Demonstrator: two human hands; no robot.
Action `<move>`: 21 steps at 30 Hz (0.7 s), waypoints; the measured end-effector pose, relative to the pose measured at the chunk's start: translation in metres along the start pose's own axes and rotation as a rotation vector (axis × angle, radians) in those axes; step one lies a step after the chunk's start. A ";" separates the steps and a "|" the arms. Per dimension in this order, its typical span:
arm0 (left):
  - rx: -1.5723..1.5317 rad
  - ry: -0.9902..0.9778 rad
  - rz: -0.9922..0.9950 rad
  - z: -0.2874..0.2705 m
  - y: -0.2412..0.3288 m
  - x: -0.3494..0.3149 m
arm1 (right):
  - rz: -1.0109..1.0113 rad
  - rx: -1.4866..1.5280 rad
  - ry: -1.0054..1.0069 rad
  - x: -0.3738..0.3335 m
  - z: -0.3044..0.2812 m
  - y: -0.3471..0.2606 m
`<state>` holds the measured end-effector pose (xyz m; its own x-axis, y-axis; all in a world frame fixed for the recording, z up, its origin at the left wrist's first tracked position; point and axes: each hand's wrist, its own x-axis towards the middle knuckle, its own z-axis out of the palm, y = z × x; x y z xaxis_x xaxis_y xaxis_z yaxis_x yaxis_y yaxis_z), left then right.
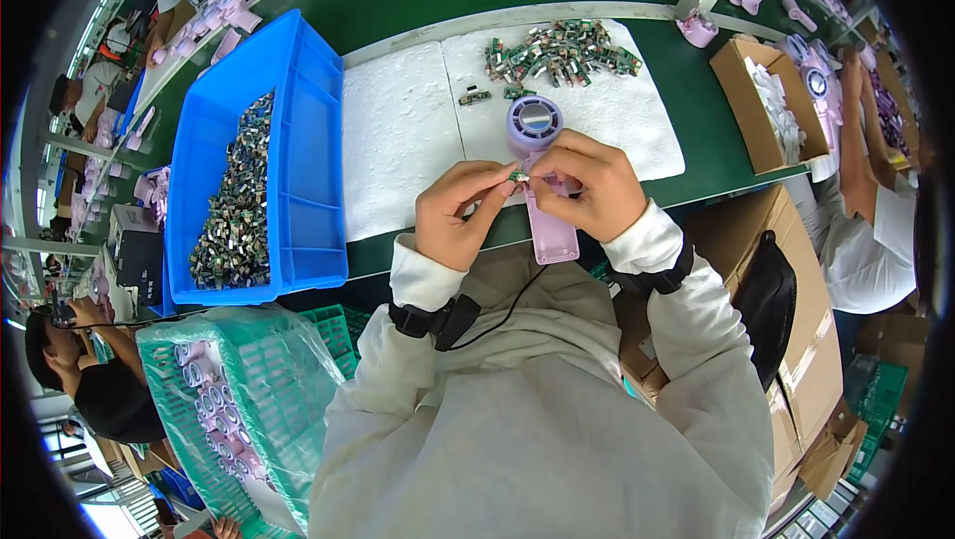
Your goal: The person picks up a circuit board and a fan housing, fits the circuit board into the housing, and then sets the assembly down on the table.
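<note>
Between my two hands is a small green circuit board (518, 177), mostly covered by the fingers. The thumb and forefinger of my left hand (460, 206) pinch its left end. My right hand (597, 186) is closed too, its thumb and forefinger meeting at the board's right end; whether a wire is also held there is too small to tell. Beneath them lies a handheld fan body, with a round purple head (535, 121) and a pink handle (553, 231) that sticks out past the table's front edge. My right fingers hide its middle part.
A heap of circuit boards (562, 52) rests on the white foam sheet (393, 141). At left stands a blue bin (308, 161) of small parts. A cardboard box (751, 126) with white pieces is at right. Below left, a green crate (288, 370) holds fan parts. Other people work nearby.
</note>
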<state>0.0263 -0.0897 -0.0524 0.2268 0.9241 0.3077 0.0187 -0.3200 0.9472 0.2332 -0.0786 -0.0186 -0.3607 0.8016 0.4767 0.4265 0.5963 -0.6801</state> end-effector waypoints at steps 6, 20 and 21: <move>0.092 0.031 0.030 0.003 -0.001 -0.003 | -0.061 -0.089 0.001 0.000 -0.001 -0.001; 0.518 0.199 0.272 0.026 0.010 -0.017 | 0.113 0.052 0.200 -0.010 0.025 -0.018; 0.540 0.220 0.285 0.029 0.009 -0.020 | 0.135 0.081 0.219 -0.010 0.027 -0.020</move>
<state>0.0500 -0.1169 -0.0525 0.0914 0.7900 0.6062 0.4875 -0.5663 0.6646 0.2056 -0.0995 -0.0244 -0.1135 0.8691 0.4815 0.3877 0.4849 -0.7839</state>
